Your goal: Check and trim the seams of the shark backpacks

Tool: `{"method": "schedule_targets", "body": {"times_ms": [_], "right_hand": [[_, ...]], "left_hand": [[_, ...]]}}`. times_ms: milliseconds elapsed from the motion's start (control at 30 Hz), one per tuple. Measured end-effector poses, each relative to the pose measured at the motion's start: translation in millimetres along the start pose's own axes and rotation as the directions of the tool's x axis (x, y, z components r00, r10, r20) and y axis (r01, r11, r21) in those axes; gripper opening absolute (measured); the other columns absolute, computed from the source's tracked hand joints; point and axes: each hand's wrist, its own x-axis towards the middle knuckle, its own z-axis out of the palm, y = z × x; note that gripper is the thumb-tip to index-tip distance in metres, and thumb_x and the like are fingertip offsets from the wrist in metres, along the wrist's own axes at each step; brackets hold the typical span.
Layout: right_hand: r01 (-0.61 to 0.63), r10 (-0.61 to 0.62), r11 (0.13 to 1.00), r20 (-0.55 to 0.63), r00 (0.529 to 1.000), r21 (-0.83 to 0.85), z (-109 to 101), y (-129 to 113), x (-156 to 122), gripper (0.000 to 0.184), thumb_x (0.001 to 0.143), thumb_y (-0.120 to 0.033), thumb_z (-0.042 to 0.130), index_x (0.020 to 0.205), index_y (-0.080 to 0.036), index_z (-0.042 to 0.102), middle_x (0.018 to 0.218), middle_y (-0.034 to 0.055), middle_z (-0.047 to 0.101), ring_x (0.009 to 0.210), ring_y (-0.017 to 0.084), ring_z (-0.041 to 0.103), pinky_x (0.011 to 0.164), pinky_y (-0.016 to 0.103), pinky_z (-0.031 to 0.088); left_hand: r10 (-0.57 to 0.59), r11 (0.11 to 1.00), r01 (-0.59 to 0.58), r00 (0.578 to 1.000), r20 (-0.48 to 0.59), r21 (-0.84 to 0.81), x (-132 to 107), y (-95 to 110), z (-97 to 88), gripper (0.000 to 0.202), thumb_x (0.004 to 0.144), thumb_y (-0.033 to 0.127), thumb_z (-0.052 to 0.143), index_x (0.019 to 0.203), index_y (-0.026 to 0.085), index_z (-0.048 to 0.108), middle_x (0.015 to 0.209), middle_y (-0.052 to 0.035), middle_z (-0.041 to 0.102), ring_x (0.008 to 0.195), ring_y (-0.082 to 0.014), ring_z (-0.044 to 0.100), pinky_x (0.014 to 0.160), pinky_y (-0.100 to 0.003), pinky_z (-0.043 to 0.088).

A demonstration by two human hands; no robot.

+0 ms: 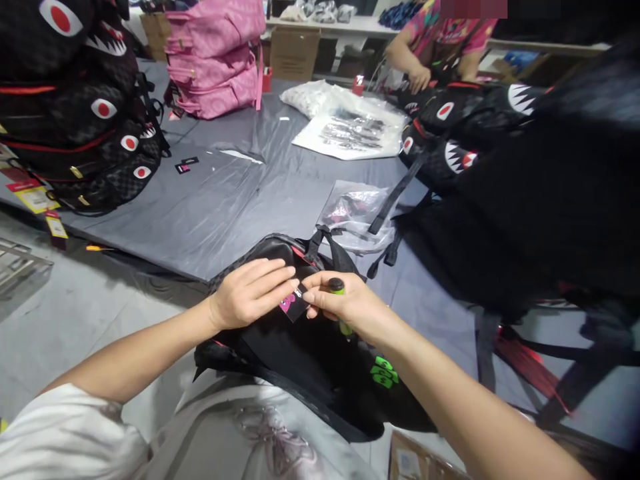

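A black backpack [300, 353] lies open across my lap and the table edge. Over its opening, my right hand [340, 300] pinches a small black card [295, 308] with a pink picture and white lettering. The same hand also holds a green tool [345, 327] with a black cap; its working end is hidden. My left hand [255, 293] stretches its fingers flat beside the card, with the fingertips at the card's edge and its thumb out of sight. Several bright green tags or stickers [384, 372] show on the backpack below my right wrist.
Black backpacks [100, 127] with red eyes and teeth are stacked left, pink backpacks [215, 60] behind. Plastic bags [355, 133] lie on the grey-covered table [225, 200]. A co-worker's hand [419, 78] touches more black backpacks [440, 127]. A large dark form blocks the right side.
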Motion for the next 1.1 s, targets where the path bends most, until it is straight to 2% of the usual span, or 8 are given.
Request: {"method": "schedule_targets", "body": {"times_ms": [100, 167, 233, 300, 433, 733, 900, 1100], "right_hand": [[0.154, -0.262, 0.91, -0.248, 0.933, -0.384, -2, 3, 1, 0.021, 0.086, -0.037, 0.058, 0.082, -0.019, 0.067, 0.07, 0.0022, 0.068, 0.065, 0.016, 0.063, 0.063, 0.026, 0.043], [0.13, -0.366, 0.78, -0.279, 0.888, -0.612, -2, 4, 4, 0.019, 0.089, -0.028, 0.051, 0.087, -0.02, 0.069, 0.08, 0.0046, 0.073, 0.072, 0.018, 0.066, 0.067, 0.027, 0.044], [0.054, -0.325, 0.659, -0.219, 0.92, -0.75, 0, 5, 9, 0.022, 0.086, -0.018, 0.049, 0.094, -0.021, 0.07, 0.088, 0.0057, 0.076, 0.08, 0.021, 0.07, 0.069, 0.028, 0.044], [-0.015, -0.185, 0.539, -0.135, 0.973, -0.842, 4, 5, 15, 0.028, 0.084, -0.013, 0.049, 0.099, -0.023, 0.07, 0.091, 0.0048, 0.077, 0.084, 0.022, 0.071, 0.068, 0.026, 0.042], [-0.028, 0.051, 0.364, -0.01, 0.999, -0.931, 13, 0, 28, 0.031, 0.084, -0.014, 0.054, 0.107, -0.026, 0.07, 0.095, 0.0042, 0.077, 0.088, 0.023, 0.071, 0.065, 0.026, 0.039], [0.108, 0.14, 0.113, 0.124, 0.982, -0.988, 29, -1, 60, 0.034, 0.084, -0.004, 0.045, 0.102, -0.019, 0.071, 0.099, 0.0105, 0.072, 0.085, 0.021, 0.071, 0.064, 0.026, 0.045], [0.149, 0.135, 0.114, 0.164, 0.977, -0.982, 28, -6, 61, 0.032, 0.087, -0.005, 0.044, 0.101, -0.017, 0.071, 0.096, 0.012, 0.074, 0.087, 0.023, 0.072, 0.07, 0.028, 0.05], [0.234, -0.135, 0.293, 0.202, 0.97, -0.927, 47, -18, 74, 0.027, 0.093, -0.015, 0.046, 0.112, -0.017, 0.064, 0.097, 0.0101, 0.076, 0.086, 0.023, 0.072, 0.064, 0.028, 0.046]], "left_hand": [[-0.373, 0.928, 0.373, 0.926, 0.051, 0.007, -21, -5, 1.2, 0.061, 0.091, 0.035, 0.067, 0.146, 0.023, 0.044, 0.148, -0.015, 0.052, 0.145, -0.0295, 0.039, 0.116, -0.049, 0.04], [-0.629, 0.767, 0.641, 0.756, 0.18, -0.013, -34, -10, 4.6, 0.079, 0.088, 0.049, 0.067, 0.153, 0.02, 0.032, 0.155, -0.0192, 0.042, 0.147, -0.0326, 0.036, 0.117, -0.054, 0.036], [-0.725, 0.611, 0.791, 0.58, 0.372, -0.042, -46, -14, 9.7, 0.088, 0.087, 0.054, 0.066, 0.155, 0.017, 0.026, 0.156, -0.0199, 0.04, 0.144, -0.0324, 0.041, 0.116, -0.053, 0.038], [-0.729, 0.53, 0.846, 0.491, 0.477, -0.061, -55, -15, 14.9, 0.083, 0.087, 0.05, 0.066, 0.154, 0.018, 0.029, 0.153, -0.0169, 0.045, 0.14, -0.03, 0.047, 0.115, -0.049, 0.041], [-0.751, 0.521, 0.846, 0.515, 0.414, -0.108, -63, -12, 22.4, 0.069, 0.088, 0.043, 0.067, 0.148, 0.02, 0.042, 0.145, -0.0117, 0.056, 0.133, -0.0257, 0.055, 0.113, -0.042, 0.044], [-0.741, 0.557, 0.824, 0.548, 0.388, -0.103, -73, -15, 37.1, 0.07, 0.086, 0.04, 0.07, 0.148, 0.021, 0.043, 0.144, -0.0119, 0.057, 0.133, -0.0268, 0.056, 0.113, -0.041, 0.046], [-0.733, 0.558, 0.824, 0.546, 0.406, -0.101, -73, -15, 34.9, 0.069, 0.09, 0.043, 0.065, 0.15, 0.022, 0.039, 0.146, -0.0116, 0.055, 0.134, -0.0265, 0.054, 0.113, -0.042, 0.045], [-0.737, 0.545, 0.828, 0.547, 0.396, -0.131, -78, -19, 30.9, 0.065, 0.091, 0.05, 0.06, 0.148, 0.023, 0.043, 0.142, -0.0102, 0.059, 0.129, -0.0269, 0.059, 0.11, -0.042, 0.048]]}}
